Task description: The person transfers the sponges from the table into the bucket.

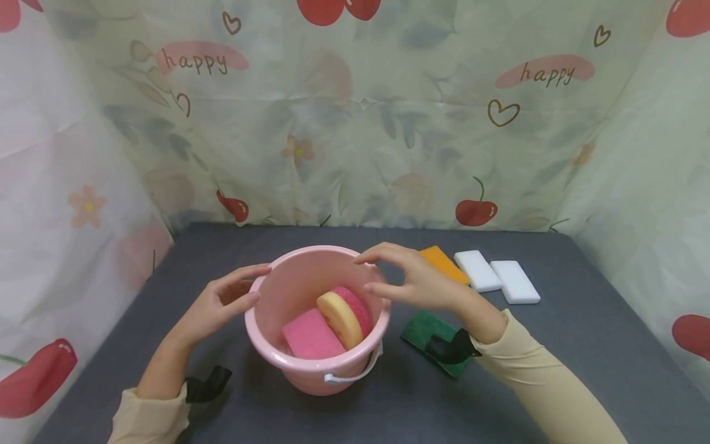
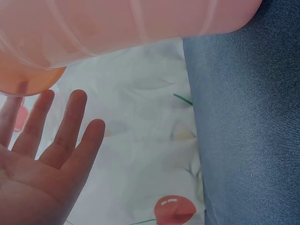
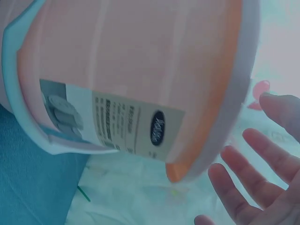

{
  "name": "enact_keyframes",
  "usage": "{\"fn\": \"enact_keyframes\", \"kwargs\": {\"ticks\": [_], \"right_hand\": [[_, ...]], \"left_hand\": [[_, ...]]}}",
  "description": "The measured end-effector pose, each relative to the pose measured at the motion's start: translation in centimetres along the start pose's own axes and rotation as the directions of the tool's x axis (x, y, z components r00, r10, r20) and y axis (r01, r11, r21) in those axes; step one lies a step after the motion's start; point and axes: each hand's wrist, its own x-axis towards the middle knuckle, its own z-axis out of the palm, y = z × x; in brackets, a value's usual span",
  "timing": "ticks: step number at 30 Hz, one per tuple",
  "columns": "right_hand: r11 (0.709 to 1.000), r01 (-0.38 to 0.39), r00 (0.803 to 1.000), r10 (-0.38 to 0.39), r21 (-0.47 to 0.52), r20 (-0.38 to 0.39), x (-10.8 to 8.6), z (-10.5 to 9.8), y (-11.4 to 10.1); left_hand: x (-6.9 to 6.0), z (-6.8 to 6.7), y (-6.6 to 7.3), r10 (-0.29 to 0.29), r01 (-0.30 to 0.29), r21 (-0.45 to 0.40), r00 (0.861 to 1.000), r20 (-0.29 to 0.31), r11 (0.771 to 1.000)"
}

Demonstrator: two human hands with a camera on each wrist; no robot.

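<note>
A pink bucket stands upright on the dark table, its pale handle hanging at the front right. Inside lie a flat pink sponge and a rounded yellow sponge with a rough pink piece against it. My left hand is at the bucket's left rim, fingers spread; the left wrist view shows those fingers nearly straight by the rim. At the opposite rim, my right hand has its fingers loosely extended, and in the right wrist view the fingers are beside the rim, not wrapped round it.
To the right of the bucket lie an orange sponge, a white sponge and another white sponge. A green scouring pad lies under the right wrist. Printed curtains stand behind and beside the table.
</note>
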Motion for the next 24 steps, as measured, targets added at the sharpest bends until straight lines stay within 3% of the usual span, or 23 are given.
{"fn": "enact_keyframes", "kwargs": {"ticks": [4, 10, 14, 24], "right_hand": [[1.000, 0.004, 0.999, -0.005, -0.012, -0.038, -0.5, -0.6, 0.0], [0.997, -0.046, 0.996, 0.041, -0.056, -0.083, -1.4, -1.6, 0.0], [0.996, -0.087, 0.990, 0.083, -0.029, -0.117, -2.1, -2.4, 0.5], [0.963, -0.266, 0.941, 0.271, 0.051, -0.204, -4.0, -4.1, 5.3]], "left_hand": [[0.0, 0.0, 0.0, 0.001, -0.001, 0.001, 1.000, -0.002, 1.000], [-0.1, 0.0, -0.1, -0.002, 0.002, 0.012, 1.000, -0.009, 1.000], [0.0, 0.0, -0.1, -0.002, 0.002, 0.008, 1.000, -0.006, 1.000], [0.0, 0.0, 0.0, -0.008, 0.008, 0.000, 1.000, -0.005, 1.000]]}}
